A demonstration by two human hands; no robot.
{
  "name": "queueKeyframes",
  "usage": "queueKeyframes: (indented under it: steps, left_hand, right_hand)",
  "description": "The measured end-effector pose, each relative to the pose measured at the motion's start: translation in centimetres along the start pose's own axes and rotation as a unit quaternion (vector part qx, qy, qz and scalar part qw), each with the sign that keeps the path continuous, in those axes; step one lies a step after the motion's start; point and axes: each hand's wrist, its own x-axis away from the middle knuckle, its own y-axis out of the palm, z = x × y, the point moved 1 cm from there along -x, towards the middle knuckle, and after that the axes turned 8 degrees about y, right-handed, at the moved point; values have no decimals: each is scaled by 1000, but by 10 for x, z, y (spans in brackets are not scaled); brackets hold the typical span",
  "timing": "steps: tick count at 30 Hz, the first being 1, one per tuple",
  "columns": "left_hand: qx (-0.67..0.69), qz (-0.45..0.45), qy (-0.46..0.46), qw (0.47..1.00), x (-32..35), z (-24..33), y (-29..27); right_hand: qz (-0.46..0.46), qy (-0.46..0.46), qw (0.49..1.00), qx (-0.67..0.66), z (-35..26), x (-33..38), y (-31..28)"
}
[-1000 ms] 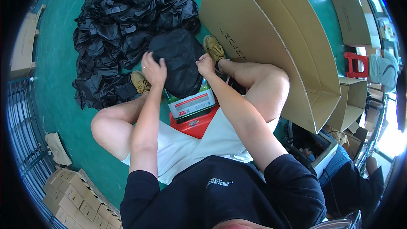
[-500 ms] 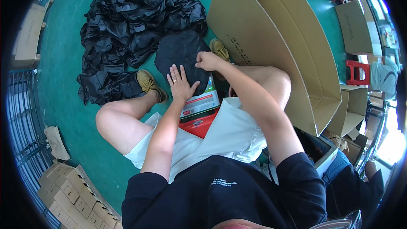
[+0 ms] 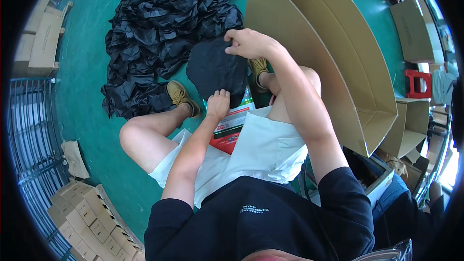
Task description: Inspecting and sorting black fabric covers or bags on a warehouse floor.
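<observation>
Black, roundish, flattened piece of thin, fabric-like sheet, lying at centre, over a white box with red and green markings; probably light, limp and hardly fragile, perhaps slightly slippery, best taken by opposite stretches of rim. At its near edge, bare left hand, fingers laid over the rim; pinching or merely resting, impossible to tell. By its far right edge, bare right hand, thumb and forefinger curled but parted, seemingly around nothing. Around it, left to right: crumpled heap of similar black sheet, near enough to tangle; tan lace-up left shoe; matching tan right shoe; tall brown cardboard box, open, limiting elbow room rightward.
</observation>
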Motion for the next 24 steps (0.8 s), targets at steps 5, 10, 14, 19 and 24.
queueKeyframes:
  steps: [5, 10, 14, 19, 24]
  left_hand:
    - [15, 6, 11, 1000, -3, -6, 6]
    - [84, 17, -14, 996, -1, -6, 3]
    - [142, -2, -60, 988, 0, -10, -14]
    - [312, -68, -29, 947, 2, -8, -123]
    - [291, 438, 84, 847, 70, 9, -304]
  right_hand:
    - [-22, 17, 999, 16, 9, -1, -4]
    - [-21, 37, 999, 23, 14, -8, -10]
    - [-24, 35, 999, 24, 12, -12, -11]
    - [53, -9, 998, 41, -1, 0, -13]
    - [290, -250, 900, -210, -70, 82, -39]
